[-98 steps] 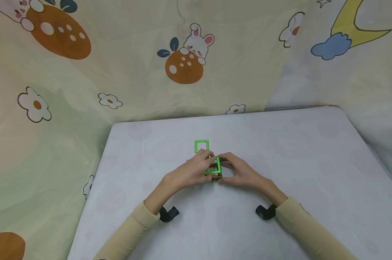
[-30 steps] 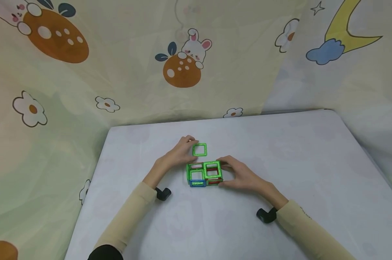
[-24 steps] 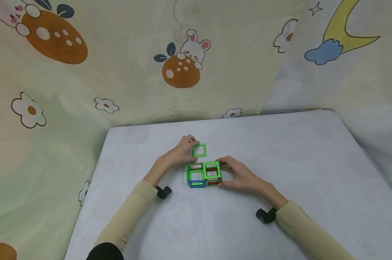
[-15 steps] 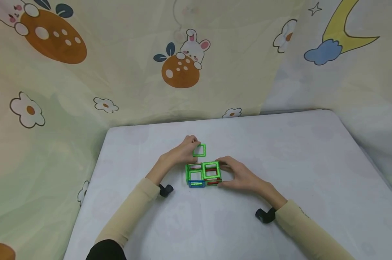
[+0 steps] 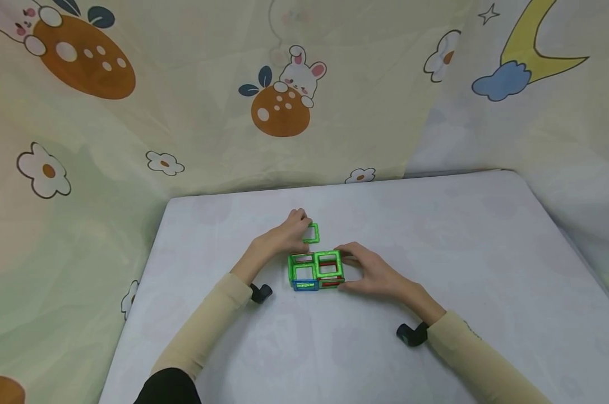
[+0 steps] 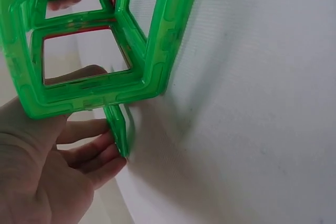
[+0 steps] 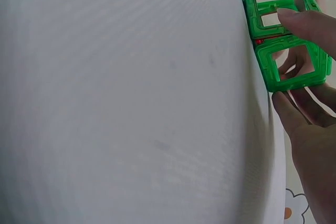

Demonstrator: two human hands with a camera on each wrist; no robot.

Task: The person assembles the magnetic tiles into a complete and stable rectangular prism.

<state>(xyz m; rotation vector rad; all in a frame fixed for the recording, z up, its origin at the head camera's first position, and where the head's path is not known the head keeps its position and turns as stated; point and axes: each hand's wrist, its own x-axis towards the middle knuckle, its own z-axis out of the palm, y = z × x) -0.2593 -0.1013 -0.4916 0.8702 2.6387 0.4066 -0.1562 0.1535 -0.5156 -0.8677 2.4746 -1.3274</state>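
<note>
A box-like build of magnetic tiles (image 5: 315, 268), mostly green with red and blue edges, stands mid-table. My right hand (image 5: 372, 270) holds its right end, thumb at the front side and fingers at the back, as the right wrist view shows with the thumb on a green frame (image 7: 265, 64). Behind the build lies a loose green square magnetic tile (image 5: 317, 233). My left hand (image 5: 286, 235) grips this tile by its left side, covering that edge. In the left wrist view, the fingers sit against the tile (image 6: 118, 129), while the build hides the thumb partly.
The white-covered table (image 5: 436, 241) extends around the build, its back edge close to a patterned fabric backdrop (image 5: 203, 112). Dark wrist cameras (image 5: 412, 334) are worn on both wrists. A black round shape (image 5: 168, 387) overlaps the left sleeve at the bottom.
My left hand left the build, reached back to the loose green tile and has slid rightward over its left side. My right hand stays at the build's right end.
</note>
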